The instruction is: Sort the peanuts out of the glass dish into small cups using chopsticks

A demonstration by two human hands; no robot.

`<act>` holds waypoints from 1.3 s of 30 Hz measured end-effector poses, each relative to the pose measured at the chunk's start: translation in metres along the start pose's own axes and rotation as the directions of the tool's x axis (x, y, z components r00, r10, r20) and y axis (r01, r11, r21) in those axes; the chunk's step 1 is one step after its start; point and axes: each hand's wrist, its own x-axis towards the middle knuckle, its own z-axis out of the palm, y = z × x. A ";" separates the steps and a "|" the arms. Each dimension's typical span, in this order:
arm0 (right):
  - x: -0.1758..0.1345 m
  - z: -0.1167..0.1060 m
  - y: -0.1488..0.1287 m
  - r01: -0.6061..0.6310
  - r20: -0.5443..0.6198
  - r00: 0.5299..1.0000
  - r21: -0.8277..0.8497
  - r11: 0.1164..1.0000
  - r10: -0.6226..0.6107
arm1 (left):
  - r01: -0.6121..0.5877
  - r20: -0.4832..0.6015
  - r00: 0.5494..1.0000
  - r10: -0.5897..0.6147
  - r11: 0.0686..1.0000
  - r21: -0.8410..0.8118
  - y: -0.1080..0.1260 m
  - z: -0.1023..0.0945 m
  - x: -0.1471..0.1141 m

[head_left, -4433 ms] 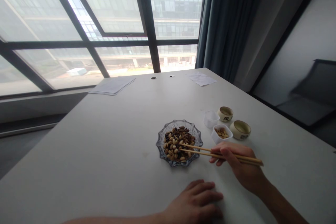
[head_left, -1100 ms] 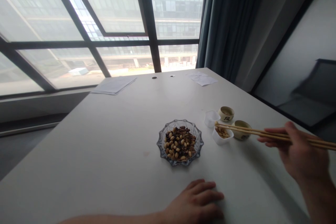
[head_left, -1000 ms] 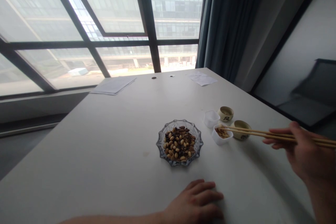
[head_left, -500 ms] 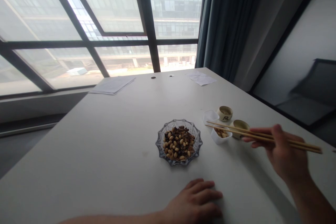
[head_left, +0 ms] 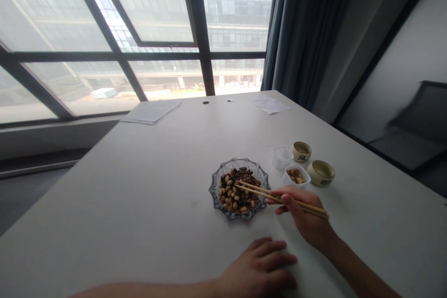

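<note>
Pinching slim tan wooden chopsticks (head_left: 316,210) in the fingers of the nearer right hand (head_left: 303,215), angling leftward toward oval beige nuts (head_left: 229,194).

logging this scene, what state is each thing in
Glass bowl: upright, part full of nuts
Chopsticks: held, tips slightly apart at the nuts
Right hand: closed around chopsticks
Left hand: palm down on the table
Nearer plastic cup: upright, holding nuts
Farther plastic cup: upright, uncovered
Ceramic cups: upright, uncovered
Papers: lying flat
Curtain: gathered in folds
Window: unclear if shut
</note>
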 end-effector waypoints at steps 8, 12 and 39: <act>0.001 -0.004 -0.008 0.007 -0.127 0.992 -0.030 1.000 -0.010 | -0.002 -0.008 1.000 0.002 1.000 0.005 0.001 0.000 0.000; 0.002 -0.030 -0.028 -0.016 -0.332 0.943 -0.076 0.997 -0.010 | -0.012 -0.025 1.000 0.012 1.000 0.000 0.000 -0.002 0.000; -0.002 -0.079 -0.043 0.027 -0.394 0.915 -0.152 0.988 -0.086 | 0.004 -0.003 1.000 -0.004 1.000 -0.004 0.000 0.001 0.000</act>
